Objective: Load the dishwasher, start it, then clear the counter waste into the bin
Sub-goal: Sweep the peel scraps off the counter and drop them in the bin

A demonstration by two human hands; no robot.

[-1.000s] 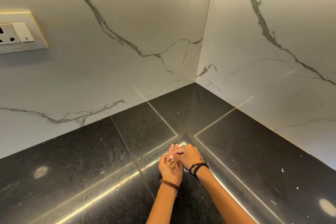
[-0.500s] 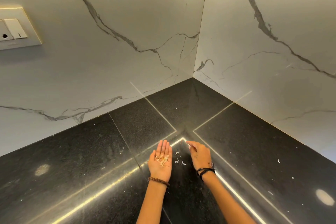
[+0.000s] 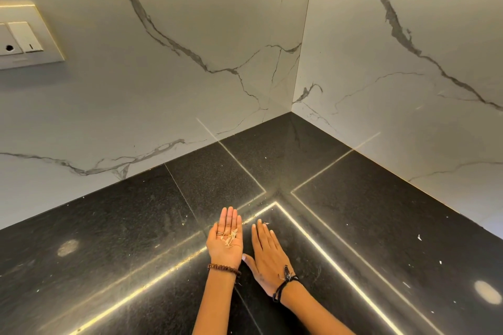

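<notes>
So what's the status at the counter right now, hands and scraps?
Left hand open, palm up, scraps resting on it. Right hand flat, palm down on counter. White flecks on counter at right. Nothing in the way.

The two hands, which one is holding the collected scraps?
The left hand, palm up with scraps on it. The right hand lies palm down, flat on the counter.

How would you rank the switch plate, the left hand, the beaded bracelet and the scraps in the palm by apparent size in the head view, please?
1. Switch plate, though the frame edge cuts it off.
2. Left hand.
3. Beaded bracelet.
4. Scraps in the palm.
The plate sits farther from the camera, so its true size is larger still.
</notes>
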